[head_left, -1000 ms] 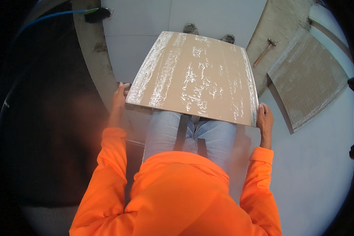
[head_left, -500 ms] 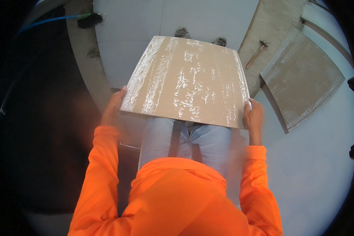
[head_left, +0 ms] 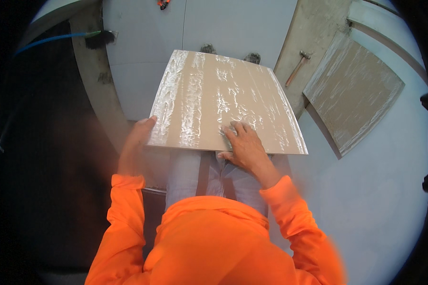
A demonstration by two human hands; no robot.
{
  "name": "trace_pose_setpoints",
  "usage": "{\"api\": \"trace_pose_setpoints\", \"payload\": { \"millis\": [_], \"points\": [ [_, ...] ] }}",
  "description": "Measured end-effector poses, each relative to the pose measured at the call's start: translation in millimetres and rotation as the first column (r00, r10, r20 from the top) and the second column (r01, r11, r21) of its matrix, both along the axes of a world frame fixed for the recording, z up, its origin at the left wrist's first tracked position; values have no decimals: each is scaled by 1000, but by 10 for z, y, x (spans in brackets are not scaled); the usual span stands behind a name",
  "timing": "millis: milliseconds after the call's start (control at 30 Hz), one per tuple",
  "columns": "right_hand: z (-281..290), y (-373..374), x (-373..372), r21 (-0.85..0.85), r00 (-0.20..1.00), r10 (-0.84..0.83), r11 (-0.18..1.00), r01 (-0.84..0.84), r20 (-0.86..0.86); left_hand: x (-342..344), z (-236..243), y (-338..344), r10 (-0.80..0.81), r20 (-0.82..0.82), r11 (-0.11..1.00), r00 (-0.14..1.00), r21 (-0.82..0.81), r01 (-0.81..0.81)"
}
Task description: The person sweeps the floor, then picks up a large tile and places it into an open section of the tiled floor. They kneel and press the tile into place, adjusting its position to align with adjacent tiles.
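A large square tan tile (head_left: 204,95), streaked with wet-looking white paste, is held up at waist height in front of my legs. My left hand (head_left: 139,135) grips its near left corner, thumb on the upper face and the other fingers hidden underneath. At the middle of the near edge is my right hand (head_left: 246,148). Its fingers rest on the pasted face, while its thumb shows just below the edge. The far side of the tile has no hand on it.
On the right, a second tan tile (head_left: 354,90) with thin white streaks lies on the pale floor. A hammer (head_left: 297,69) lies left of it. A broom (head_left: 100,40) with a blue handle is at upper left, beside a dark area. An orange-black object (head_left: 163,4) shows at the top.
My right hand has left the tile's right edge and moved leftward to the middle of the near edge. My left hand still holds the left side.
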State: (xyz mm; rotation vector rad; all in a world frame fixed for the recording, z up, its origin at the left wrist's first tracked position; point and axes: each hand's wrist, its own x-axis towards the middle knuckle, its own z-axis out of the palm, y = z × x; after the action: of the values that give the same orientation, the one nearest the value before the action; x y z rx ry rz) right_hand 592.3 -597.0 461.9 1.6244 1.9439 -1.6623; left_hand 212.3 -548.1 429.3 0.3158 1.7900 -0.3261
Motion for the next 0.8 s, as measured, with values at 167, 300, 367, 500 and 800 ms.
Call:
{"api": "trace_pose_setpoints", "payload": {
  "millis": [167, 300, 367, 500, 800],
  "points": [
    [-15, -599, -1479, 102, 947, 145, 978, -180, 287, -724, 82, -152, 139, 213, 986, 967, 63, -155],
    [-92, -985, -2040, 173, 880, 264, 919, -353, 395, -1181, 125, -447, 99, 280, 982, 955, 129, -139],
    [-133, -1050, -2008, 242, 886, 245, 902, -356, 393, -1230, 113, -571, 55, 323, 982, 945, 153, -109],
    [-238, -986, -1576, 225, 878, 275, 897, -381, 392, -900, -80, -588, 61, 428, 972, 901, 178, -151],
    [-570, -760, -1275, 326, 891, 270, 860, -393, 364, -613, -214, -521, 50, 385, 918, 921, 346, -194]
  ]
}}
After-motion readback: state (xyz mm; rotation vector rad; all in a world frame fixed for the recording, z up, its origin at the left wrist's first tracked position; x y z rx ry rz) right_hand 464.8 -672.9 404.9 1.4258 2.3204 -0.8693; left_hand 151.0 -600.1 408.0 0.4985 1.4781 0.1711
